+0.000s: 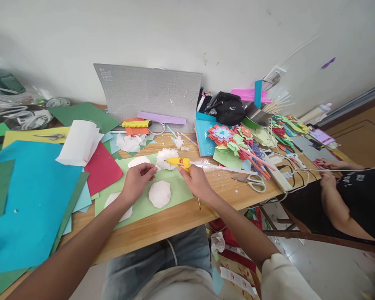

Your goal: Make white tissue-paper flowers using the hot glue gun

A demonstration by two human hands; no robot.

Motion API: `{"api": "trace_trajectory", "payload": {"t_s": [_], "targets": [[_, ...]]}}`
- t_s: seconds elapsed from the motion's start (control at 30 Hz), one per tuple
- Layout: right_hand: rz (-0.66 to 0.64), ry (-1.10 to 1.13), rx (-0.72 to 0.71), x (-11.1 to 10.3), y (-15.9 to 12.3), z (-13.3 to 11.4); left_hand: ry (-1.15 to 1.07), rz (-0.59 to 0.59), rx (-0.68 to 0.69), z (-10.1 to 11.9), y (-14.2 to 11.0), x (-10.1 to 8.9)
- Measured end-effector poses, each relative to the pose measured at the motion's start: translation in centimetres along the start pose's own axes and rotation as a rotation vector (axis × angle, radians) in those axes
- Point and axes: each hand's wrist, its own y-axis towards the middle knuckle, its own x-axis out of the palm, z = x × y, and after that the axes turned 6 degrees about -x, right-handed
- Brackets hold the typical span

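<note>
glue gun (pixel 183 162): yellow | near paper round (pixel 159 194): white | centre sheet (pixel 175 189): light green | left large sheet (pixel 34 200): bright blue | sheet beside it (pixel 103 166): crimson | far mat (pixel 153 93): grey, fine grid | far strip (pixel 161 118): lilac | right flower (pixel 222 134): coral, pale-blue layers | pouch (pixel 229 110): black, white lettering | table (pixel 134 241): tan woodgrain

White wall (pixel 162 37) with scuffs; socket (pixel 275 76) at right; wooden table (pixel 175 220); pale, shiny floor (pixel 315 254).
</note>
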Motion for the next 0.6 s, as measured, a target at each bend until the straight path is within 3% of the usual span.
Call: {"api": "trace_trajectory", "payload": {"t_s": [0.4,0.47,0.53,0.6], "targets": [[0.011,0.118,-0.019,0.0,-0.4,0.1,0.059,0.011,0.041,0.0,0.2,-0.4],[0.028,0.146,0.006,-0.1,-0.4,0.1,0.159,0.047,0.134,0.9,-0.8,-0.3],[0.048,0.201,0.021,0.0,-0.3,0.1,0.316,0.056,0.332,2.3,-2.6,0.4],[0.061,0.280,0.006,0.2,-0.6,0.1,0.490,-0.077,0.570,3.6,-4.9,1.8]]}}
